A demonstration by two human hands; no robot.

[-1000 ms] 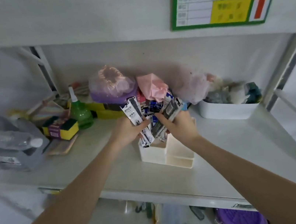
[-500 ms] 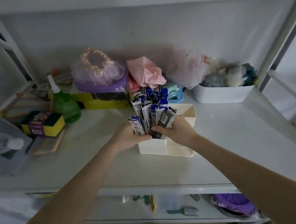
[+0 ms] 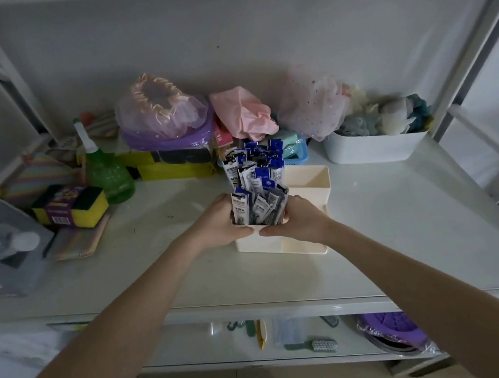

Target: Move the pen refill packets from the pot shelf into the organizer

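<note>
Packets (image 3: 256,187) stand bunched in the organizer's (image 3: 306,186) front-left compartment on the shelf (image 3: 411,228), the left hand (image 3: 221,224) and right hand (image 3: 300,221) gripping the front bundle, seemingly settling it in before letting go.

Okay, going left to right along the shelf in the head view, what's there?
Yellow-and-green sponge pack → green plastic spray bottle → cream plastic organizer holding pen refill packets → white plastic bin.
</note>
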